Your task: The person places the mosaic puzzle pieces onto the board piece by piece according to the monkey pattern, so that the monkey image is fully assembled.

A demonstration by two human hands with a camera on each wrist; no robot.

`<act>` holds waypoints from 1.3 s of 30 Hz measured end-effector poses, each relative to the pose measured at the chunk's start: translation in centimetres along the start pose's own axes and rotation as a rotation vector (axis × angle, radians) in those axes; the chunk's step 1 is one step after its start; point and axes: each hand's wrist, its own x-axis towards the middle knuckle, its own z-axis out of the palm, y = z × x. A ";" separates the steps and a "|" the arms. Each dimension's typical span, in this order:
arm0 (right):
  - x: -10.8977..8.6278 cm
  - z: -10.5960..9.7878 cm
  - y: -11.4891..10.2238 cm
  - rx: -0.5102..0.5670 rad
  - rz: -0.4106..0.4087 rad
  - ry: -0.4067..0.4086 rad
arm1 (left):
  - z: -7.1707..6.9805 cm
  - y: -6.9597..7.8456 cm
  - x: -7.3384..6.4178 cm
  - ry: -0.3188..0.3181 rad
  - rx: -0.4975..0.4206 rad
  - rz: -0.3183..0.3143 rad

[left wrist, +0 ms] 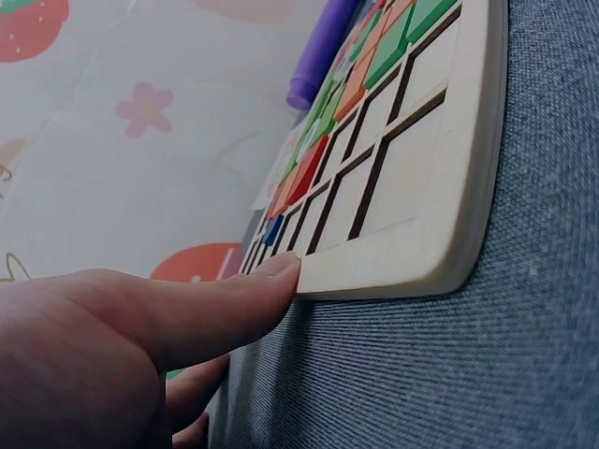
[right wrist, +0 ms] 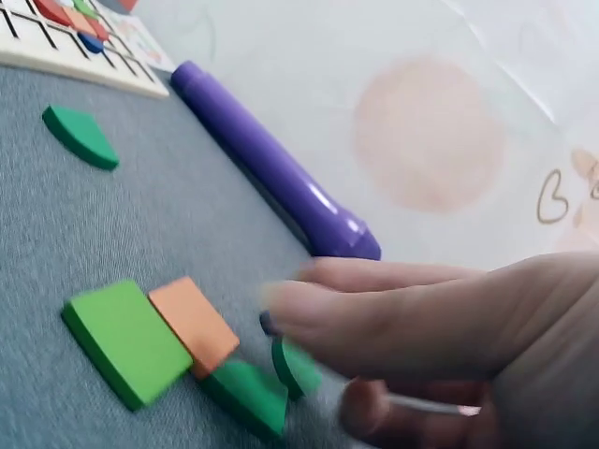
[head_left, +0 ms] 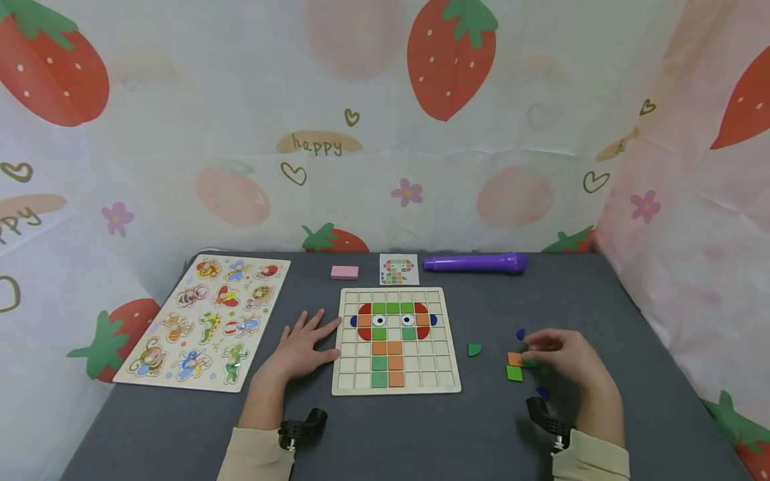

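My left hand lies with fingers spread on the dark cloth. Its thumb touches the left edge of the wooden grid board. On the board, red, green, orange and blue pieces form a figure with two round eyes. My right hand hovers over loose pieces at the right, thumb and forefinger tips a little apart. By its forefinger shows a dark blue piece. Below lie an orange square, a light green square and rounded dark green pieces, partly under the hand. Another blue piece lies nearer.
A green quarter-round lies between the board and the right hand. Behind the board are a pink block, a pattern card and a purple tube. An insect picture board lies at the left. A strawberry-print curtain backs the table.
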 end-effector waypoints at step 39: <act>1.8 3.6 -4.6 0.026 -0.153 -0.090 | -0.1 0.0 0.2 -0.014 -0.007 0.003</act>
